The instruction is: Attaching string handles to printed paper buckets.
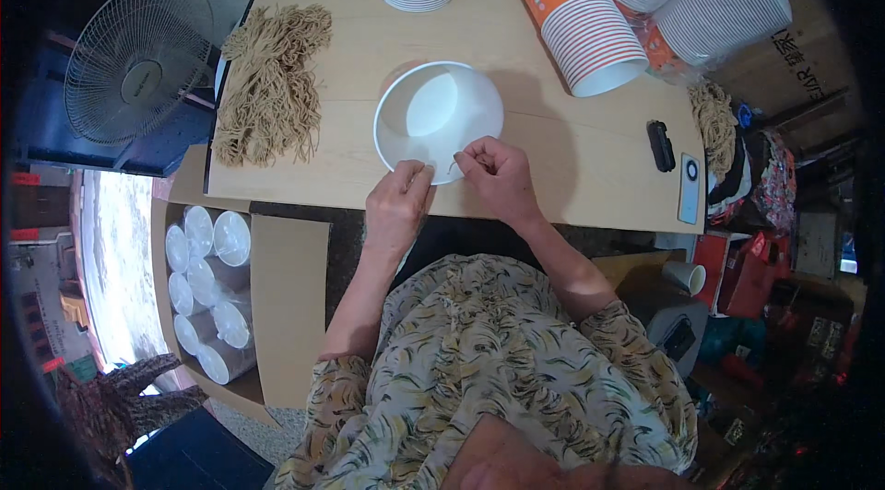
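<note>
Nearest my camera, the wearer's leaf-patterned shirt (pixel 498 352) fills the lower middle of the frame. Past it I have the white tub (pixel 435 117) at the centre, resting on the near part of the pale wooden table (pixel 350 135) with its open mouth facing up. I see the left hand (pixel 398 200) with fingers bent and gripping the tub's near rim. Just beside it, the right hand (pixel 498 175) has thumb and forefinger pinched together on a thin strand (pixel 450 167) by the rim; its other fingers are curled in. A heap of tan cords (pixel 272 89) lies at upper left, near the fan (pixel 138 80). At upper right I get a tilted stack of orange-and-white tubs (pixel 590 34), and below it a black device (pixel 661 145) beside a phone (pixel 689 188). A carton (pixel 290 306) at lower left contains wrapped white cups (pixel 232 239).
</note>
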The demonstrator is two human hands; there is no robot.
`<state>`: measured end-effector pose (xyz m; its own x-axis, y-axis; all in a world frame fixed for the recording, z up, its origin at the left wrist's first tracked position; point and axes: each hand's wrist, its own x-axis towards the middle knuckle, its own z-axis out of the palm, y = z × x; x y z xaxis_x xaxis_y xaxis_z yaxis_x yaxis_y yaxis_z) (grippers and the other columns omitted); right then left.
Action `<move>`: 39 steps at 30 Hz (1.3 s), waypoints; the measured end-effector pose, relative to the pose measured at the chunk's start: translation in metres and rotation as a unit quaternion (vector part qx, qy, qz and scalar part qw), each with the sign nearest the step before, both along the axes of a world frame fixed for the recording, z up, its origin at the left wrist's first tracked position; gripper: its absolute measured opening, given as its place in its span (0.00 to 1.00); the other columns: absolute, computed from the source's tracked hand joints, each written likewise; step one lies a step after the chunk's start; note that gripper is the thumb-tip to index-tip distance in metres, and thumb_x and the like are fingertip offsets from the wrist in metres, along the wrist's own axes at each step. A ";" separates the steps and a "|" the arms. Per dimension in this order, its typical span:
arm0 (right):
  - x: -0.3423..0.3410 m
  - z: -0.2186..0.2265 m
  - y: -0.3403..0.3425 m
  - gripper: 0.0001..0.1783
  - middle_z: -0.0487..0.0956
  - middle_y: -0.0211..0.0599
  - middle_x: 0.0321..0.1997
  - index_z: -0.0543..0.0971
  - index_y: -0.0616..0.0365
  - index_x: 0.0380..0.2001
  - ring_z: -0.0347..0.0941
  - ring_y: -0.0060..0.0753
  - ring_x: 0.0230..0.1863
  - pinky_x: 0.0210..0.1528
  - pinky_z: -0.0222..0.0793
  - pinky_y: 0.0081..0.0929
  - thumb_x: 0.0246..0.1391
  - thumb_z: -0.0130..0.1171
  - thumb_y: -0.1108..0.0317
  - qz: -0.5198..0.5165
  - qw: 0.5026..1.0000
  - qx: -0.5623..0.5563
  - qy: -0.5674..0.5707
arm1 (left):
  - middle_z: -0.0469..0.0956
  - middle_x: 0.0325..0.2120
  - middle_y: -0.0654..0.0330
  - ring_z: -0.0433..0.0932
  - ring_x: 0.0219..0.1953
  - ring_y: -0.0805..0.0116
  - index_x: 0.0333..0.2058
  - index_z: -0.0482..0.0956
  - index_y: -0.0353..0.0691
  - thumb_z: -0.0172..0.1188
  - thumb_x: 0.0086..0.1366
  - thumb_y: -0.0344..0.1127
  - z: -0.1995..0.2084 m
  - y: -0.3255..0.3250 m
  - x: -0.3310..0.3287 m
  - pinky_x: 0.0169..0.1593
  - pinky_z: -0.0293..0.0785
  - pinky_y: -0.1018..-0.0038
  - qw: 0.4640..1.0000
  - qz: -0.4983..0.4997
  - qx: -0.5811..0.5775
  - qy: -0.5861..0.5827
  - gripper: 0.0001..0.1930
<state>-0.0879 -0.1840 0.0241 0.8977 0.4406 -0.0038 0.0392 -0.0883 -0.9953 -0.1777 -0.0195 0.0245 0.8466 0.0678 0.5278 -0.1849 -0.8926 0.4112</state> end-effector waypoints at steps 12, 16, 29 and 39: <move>0.000 -0.004 -0.001 0.06 0.73 0.18 0.21 0.78 0.63 0.30 0.63 0.07 0.22 0.23 0.57 0.13 0.59 0.63 0.72 -0.016 0.998 -0.043 -0.050 | 0.78 0.35 0.63 0.80 0.28 0.64 0.39 0.82 0.41 0.69 0.52 0.29 0.002 -0.003 0.001 0.32 0.78 0.69 1.000 0.006 0.013 0.004 0.13; -0.002 -0.004 0.001 0.09 0.76 0.30 0.17 0.79 0.64 0.30 0.68 0.15 0.21 0.24 0.65 0.22 0.57 0.65 0.69 -0.034 0.996 -0.063 -0.051 | 0.78 0.35 0.63 0.80 0.28 0.64 0.39 0.82 0.41 0.69 0.52 0.29 0.000 -0.001 0.002 0.32 0.78 0.69 1.000 0.010 0.026 0.005 0.13; 0.007 0.011 0.003 0.10 0.80 0.41 0.22 0.81 0.55 0.31 0.80 0.44 0.25 0.26 0.72 0.39 0.56 0.64 0.61 -0.032 0.955 -0.209 -0.208 | 0.76 0.34 0.62 0.81 0.30 0.60 0.43 0.85 0.51 0.66 0.57 0.29 0.034 -0.001 0.014 0.31 0.78 0.64 0.985 -0.039 -0.113 0.121 0.14; 0.003 -0.009 -0.004 0.10 0.77 0.26 0.23 0.80 0.62 0.35 0.67 0.13 0.20 0.21 0.63 0.20 0.59 0.64 0.65 -0.044 0.997 0.043 0.040 | 0.76 0.28 0.59 0.80 0.28 0.57 0.40 0.86 0.49 0.65 0.57 0.27 0.042 0.002 0.029 0.33 0.76 0.63 0.980 -0.020 -0.166 0.104 0.12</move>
<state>-0.0851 -0.1877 0.0150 0.9313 0.3617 -0.0430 -0.0457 -0.0011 -0.9990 -0.1490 -0.0175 0.0665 0.9391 0.1715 0.2979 -0.0981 -0.6968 0.7105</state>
